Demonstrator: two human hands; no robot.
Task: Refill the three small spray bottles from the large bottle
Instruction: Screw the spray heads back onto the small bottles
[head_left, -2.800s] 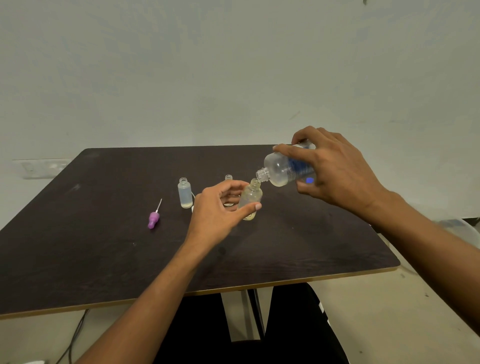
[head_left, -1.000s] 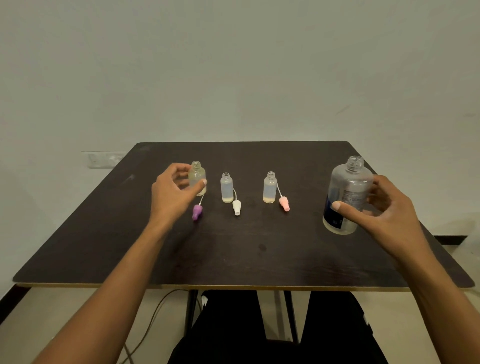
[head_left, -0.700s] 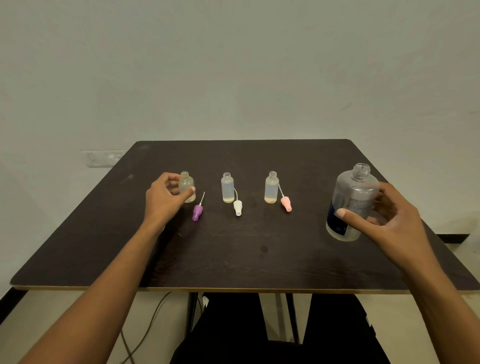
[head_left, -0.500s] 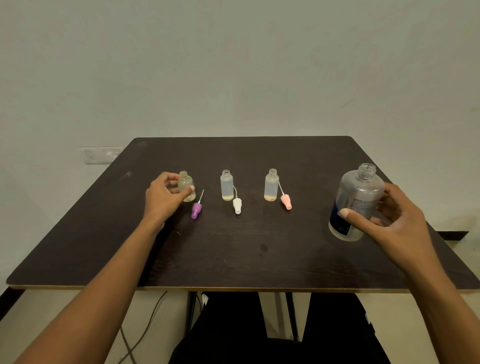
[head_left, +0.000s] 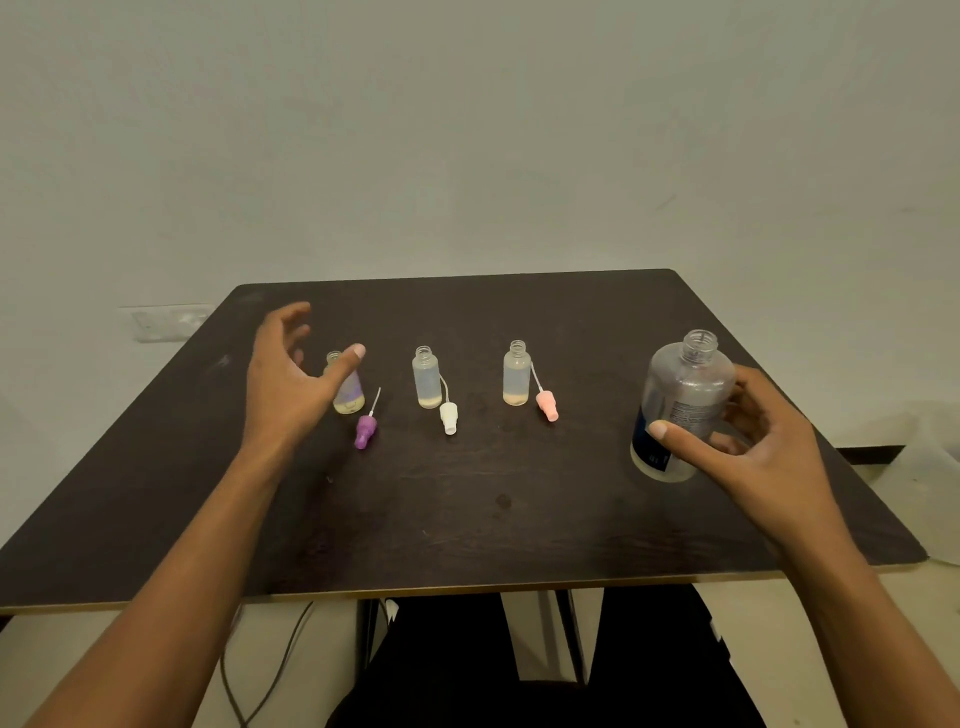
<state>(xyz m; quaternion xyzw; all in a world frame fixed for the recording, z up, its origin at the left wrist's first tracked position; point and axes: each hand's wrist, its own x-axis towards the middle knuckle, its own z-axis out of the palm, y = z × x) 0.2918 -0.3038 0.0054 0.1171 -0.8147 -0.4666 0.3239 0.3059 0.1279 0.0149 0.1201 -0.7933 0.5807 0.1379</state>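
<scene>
Left hand (head_left: 283, 384) spread open, holding nothing, beside the left small bottle (head_left: 349, 395); right hand (head_left: 753, 447) curls round the upright big bottle (head_left: 680, 405) (all necks open, ready for pouring)

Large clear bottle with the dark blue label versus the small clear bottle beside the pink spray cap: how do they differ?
The large clear bottle is far taller and wider than the small clear bottle. The large one bears a dark blue label; the small one is plain. The right hand holds the large one; the small one stands unheld beside the pink spray cap. Both stand upright and uncapped on the dark table.
</scene>
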